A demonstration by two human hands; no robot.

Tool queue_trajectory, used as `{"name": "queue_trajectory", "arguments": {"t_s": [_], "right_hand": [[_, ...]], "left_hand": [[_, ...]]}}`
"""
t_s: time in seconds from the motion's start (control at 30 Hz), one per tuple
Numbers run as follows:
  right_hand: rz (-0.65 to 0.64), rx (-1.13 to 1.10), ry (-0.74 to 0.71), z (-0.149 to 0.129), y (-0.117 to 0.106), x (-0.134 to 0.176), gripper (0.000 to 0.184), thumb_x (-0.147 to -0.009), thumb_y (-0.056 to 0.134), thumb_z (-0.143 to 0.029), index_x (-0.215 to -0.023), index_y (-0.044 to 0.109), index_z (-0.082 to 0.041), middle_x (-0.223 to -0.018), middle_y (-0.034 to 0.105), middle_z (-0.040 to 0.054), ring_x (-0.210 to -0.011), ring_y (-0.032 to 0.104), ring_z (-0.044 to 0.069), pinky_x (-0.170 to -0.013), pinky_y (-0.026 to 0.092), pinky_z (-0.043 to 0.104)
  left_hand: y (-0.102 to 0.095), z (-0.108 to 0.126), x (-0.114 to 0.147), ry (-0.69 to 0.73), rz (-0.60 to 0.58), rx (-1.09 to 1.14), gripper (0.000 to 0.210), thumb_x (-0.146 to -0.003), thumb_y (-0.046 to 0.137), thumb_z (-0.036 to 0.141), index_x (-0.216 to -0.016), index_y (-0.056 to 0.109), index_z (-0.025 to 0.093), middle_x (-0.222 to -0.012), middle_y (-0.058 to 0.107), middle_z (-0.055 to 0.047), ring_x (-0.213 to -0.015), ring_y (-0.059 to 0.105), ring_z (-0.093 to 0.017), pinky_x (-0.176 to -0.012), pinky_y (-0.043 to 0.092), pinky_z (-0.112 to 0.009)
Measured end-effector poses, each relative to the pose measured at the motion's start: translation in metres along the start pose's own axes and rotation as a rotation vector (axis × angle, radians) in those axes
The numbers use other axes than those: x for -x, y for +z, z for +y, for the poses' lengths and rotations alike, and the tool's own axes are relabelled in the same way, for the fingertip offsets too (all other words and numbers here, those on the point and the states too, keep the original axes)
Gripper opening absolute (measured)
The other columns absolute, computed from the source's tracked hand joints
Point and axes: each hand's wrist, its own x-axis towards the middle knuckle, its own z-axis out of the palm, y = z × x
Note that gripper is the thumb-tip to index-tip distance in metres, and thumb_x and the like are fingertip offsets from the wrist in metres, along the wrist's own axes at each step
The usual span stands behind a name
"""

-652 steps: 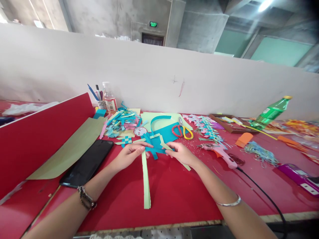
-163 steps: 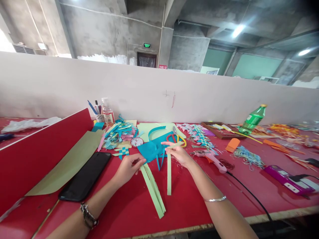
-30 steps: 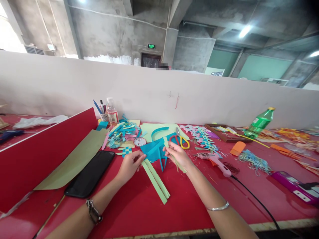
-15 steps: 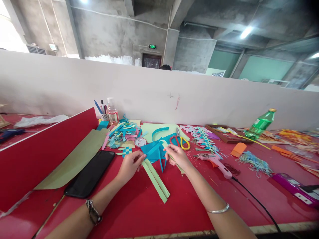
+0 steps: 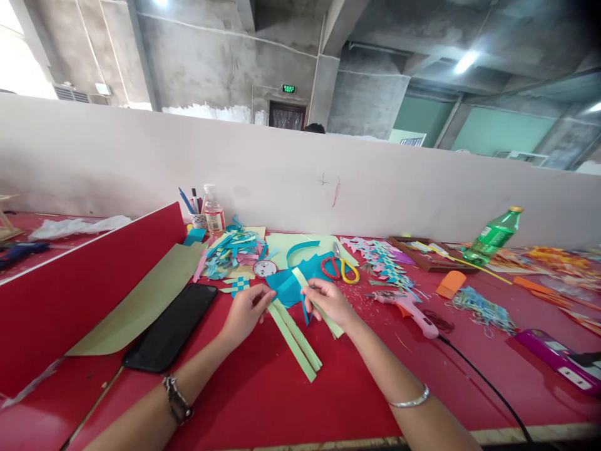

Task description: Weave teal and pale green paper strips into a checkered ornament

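My left hand (image 5: 250, 307) pinches the upper ends of light green paper strips (image 5: 297, 346), which slant down to the right over the red table. Between the thumb and fingers of my right hand (image 5: 328, 304) is another light green paper strip (image 5: 302, 280), its top end sticking up past the fingertips and its tail hanging below the palm. Behind both hands lie blue paper pieces (image 5: 287, 285). A small blue-and-green woven paper piece (image 5: 241, 285) rests left of them. Scissors with red and yellow handles (image 5: 346, 270) lie just beyond my right hand.
A black phone (image 5: 171, 329) and a long green sheet (image 5: 136, 300) lie left, beside a red divider (image 5: 94, 285). Right are a pink glue gun (image 5: 408, 310) with its cord, a purple power strip (image 5: 556, 360) and a leaning green bottle (image 5: 495, 235). Paper scraps (image 5: 235, 254) pile up behind.
My right hand has shifted slightly left and down. The strip in it now lies straighter, its upper end no longer curled over. My left hand stays in place.
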Motion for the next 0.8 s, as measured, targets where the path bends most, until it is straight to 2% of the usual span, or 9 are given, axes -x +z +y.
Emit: {"name": "queue_trajectory", "arguments": {"t_s": [0.17, 0.33, 0.57, 0.8], "right_hand": [[-0.083, 0.018, 0.055, -0.001, 0.006, 0.003, 0.029, -0.073, 0.053, -0.045, -0.073, 0.050, -0.016, -0.048, 0.054, -0.0062, -0.027, 0.038, 0.003, -0.030, 0.024, 0.018], [-0.170, 0.076, 0.050, -0.004, 0.010, 0.007, 0.026, -0.075, 0.051, -0.042, -0.069, 0.048, -0.017, -0.050, 0.056, -0.0050, -0.028, 0.041, 0.004, -0.031, 0.026, 0.017], [-0.113, 0.010, 0.040, -0.004, 0.017, 0.007, 0.028, -0.076, 0.049, -0.046, -0.074, 0.052, -0.018, -0.053, 0.055, -0.0036, -0.041, 0.051, 0.008, -0.045, 0.039, 0.022], [-0.110, 0.094, 0.046, -0.005, 0.024, 0.008, 0.030, -0.077, 0.046, -0.046, -0.065, 0.049, -0.019, -0.050, 0.049, -0.0045, -0.039, 0.044, 0.008, -0.039, 0.035, 0.021]], "left_hand": [[0.000, 0.003, 0.001, 0.001, 0.009, 0.023, 0.032, -0.078, 0.043, 0.043, -0.061, 0.048, 0.017, -0.043, 0.041, 0.007, -0.036, 0.040, -0.007, -0.041, 0.031, -0.019], [-0.001, 0.006, 0.002, 0.023, 0.045, 0.000, 0.034, -0.079, 0.042, 0.042, -0.058, 0.047, 0.017, -0.039, 0.040, 0.007, -0.037, 0.039, -0.007, -0.043, 0.031, -0.019], [0.000, 0.006, 0.003, 0.010, 0.018, 0.016, 0.032, -0.078, 0.044, 0.043, -0.060, 0.047, 0.017, -0.042, 0.041, 0.007, -0.036, 0.040, -0.007, -0.042, 0.031, -0.019], [0.000, 0.006, 0.003, 0.006, 0.031, -0.008, 0.032, -0.079, 0.043, 0.041, -0.058, 0.047, 0.017, -0.039, 0.039, 0.008, -0.035, 0.039, -0.007, -0.042, 0.030, -0.018]]}}
